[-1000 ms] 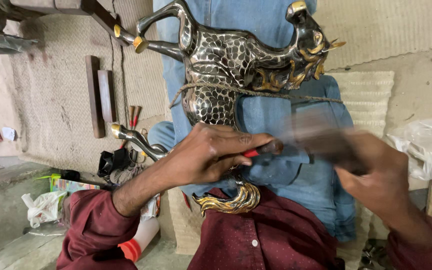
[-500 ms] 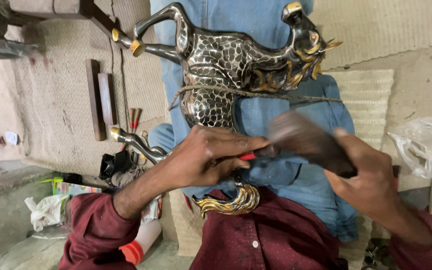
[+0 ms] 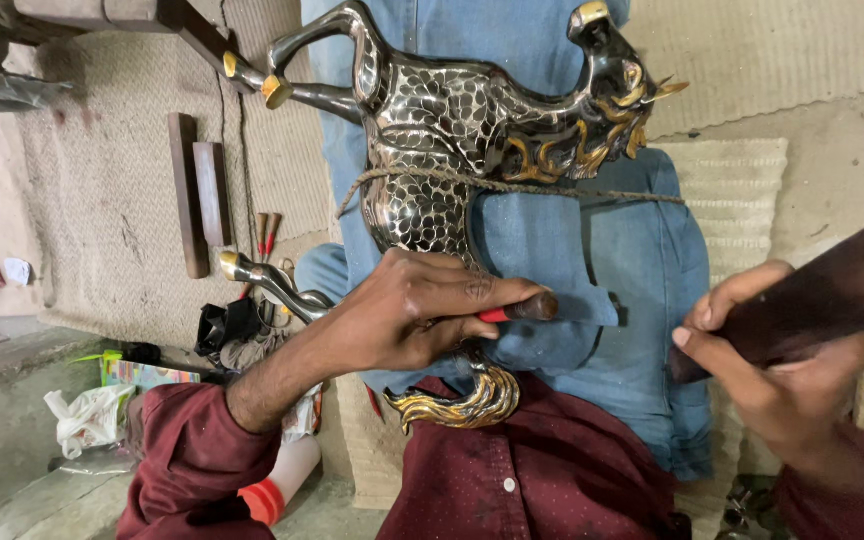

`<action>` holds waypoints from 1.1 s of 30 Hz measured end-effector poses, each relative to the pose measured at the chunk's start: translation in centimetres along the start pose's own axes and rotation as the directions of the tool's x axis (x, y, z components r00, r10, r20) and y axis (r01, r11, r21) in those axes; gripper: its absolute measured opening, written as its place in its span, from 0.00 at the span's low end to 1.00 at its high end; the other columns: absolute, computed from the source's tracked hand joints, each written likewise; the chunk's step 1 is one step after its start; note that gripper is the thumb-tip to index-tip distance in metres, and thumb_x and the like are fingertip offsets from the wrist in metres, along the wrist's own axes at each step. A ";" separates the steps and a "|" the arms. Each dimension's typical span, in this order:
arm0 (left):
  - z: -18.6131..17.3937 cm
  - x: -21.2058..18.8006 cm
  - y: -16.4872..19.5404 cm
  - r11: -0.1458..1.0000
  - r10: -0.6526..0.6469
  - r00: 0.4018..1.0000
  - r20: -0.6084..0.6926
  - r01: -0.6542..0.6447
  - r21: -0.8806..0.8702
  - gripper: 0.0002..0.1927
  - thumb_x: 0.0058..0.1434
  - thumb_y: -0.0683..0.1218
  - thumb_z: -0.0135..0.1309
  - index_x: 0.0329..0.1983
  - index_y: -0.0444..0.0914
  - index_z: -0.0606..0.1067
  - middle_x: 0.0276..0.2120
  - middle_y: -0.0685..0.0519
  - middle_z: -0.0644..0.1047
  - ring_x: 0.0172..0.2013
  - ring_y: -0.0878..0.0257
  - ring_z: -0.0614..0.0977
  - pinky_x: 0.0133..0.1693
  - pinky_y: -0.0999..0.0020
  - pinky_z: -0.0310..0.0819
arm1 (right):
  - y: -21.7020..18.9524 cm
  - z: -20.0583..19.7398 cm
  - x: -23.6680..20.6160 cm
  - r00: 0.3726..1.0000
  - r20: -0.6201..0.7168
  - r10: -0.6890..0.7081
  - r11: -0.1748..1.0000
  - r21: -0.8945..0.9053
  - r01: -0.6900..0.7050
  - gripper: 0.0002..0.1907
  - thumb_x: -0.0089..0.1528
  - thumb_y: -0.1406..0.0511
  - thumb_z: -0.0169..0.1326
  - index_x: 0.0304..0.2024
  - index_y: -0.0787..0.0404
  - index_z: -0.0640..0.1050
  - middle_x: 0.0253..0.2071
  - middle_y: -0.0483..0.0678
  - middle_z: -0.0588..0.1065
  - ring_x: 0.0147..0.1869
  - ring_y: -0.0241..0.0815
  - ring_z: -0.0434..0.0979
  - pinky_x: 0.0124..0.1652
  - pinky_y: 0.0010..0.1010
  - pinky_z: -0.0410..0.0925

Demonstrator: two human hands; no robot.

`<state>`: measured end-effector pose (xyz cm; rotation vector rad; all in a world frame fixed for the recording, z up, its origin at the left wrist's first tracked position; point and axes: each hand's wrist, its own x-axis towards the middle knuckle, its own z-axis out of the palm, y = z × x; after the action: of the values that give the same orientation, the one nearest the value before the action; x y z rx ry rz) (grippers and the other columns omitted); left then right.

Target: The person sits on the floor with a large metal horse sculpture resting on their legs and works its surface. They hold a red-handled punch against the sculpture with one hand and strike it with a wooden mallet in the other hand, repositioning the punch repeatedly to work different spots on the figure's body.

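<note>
A woven mat point(image 3: 102, 200) covers the floor at the left and top. Across the person's lap, on blue denim cloth point(image 3: 572, 260), lies a large metal horse figure point(image 3: 442, 130), black and silver with a scale pattern, gold hooves, gold mane and a gold tail curling near the maroon shirt. A thin cord point(image 3: 512, 185) runs across the figure's body.

The right hand point(image 3: 782, 385) is clenched around a dark wooden mallet point(image 3: 832, 290), raised at the right edge of view. The left hand point(image 3: 412, 315) grips a small chisel point(image 3: 522, 308) with a red band, its dark head pointing right and its tip hidden against the figure's belly.

Two dark wooden blocks point(image 3: 197, 195) lie on the mat near its left side. Below them, at the mat's lower left edge, sit a small colourful flat package point(image 3: 147, 372) in green and yellow, and a crumpled white plastic bag point(image 3: 87, 420). A white cylinder with a red end point(image 3: 277, 480) shows beside the left sleeve.

Half a second earlier the mallet was down against the chisel's head; now it is lifted well apart from it. The left hand and figure have kept their place.
</note>
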<state>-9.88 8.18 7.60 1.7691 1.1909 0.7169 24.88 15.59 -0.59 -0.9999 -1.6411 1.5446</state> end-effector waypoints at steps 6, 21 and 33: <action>0.3 -0.4 -0.6 0.963 -0.016 0.989 -0.147 -0.024 -0.270 0.19 0.69 0.38 0.60 0.61 0.43 0.75 0.53 0.52 0.82 0.51 0.59 0.87 0.54 0.65 0.86 | 2.2 0.6 0.3 0.967 0.165 -0.194 0.754 -0.605 0.254 0.35 0.49 0.75 0.66 0.59 0.77 0.70 0.36 0.55 0.76 0.35 0.44 0.78 0.35 0.34 0.72; 1.8 1.1 2.2 0.858 -0.502 0.861 -0.083 0.483 -0.174 0.30 0.58 0.37 0.64 0.65 0.43 0.72 0.48 0.54 0.85 0.34 0.66 0.87 0.33 0.72 0.83 | 7.1 2.7 -4.9 0.979 -0.155 0.129 0.985 -0.096 -0.145 0.31 0.54 0.72 0.65 0.57 0.68 0.68 0.44 0.50 0.76 0.45 0.34 0.77 0.46 0.23 0.71; 2.3 2.1 3.5 0.944 -0.213 0.968 -0.132 0.239 0.226 0.32 0.52 0.32 0.59 0.62 0.42 0.74 0.42 0.49 0.83 0.42 0.51 0.85 0.41 0.59 0.81 | 4.1 2.5 -5.4 0.969 -0.178 0.169 0.975 -0.114 -0.190 0.20 0.56 0.73 0.66 0.48 0.65 0.74 0.35 0.45 0.77 0.38 0.34 0.78 0.45 0.24 0.71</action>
<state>-5.73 8.75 9.62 1.7662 1.5809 0.5543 25.68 9.70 -4.68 -1.3441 -1.5848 1.4375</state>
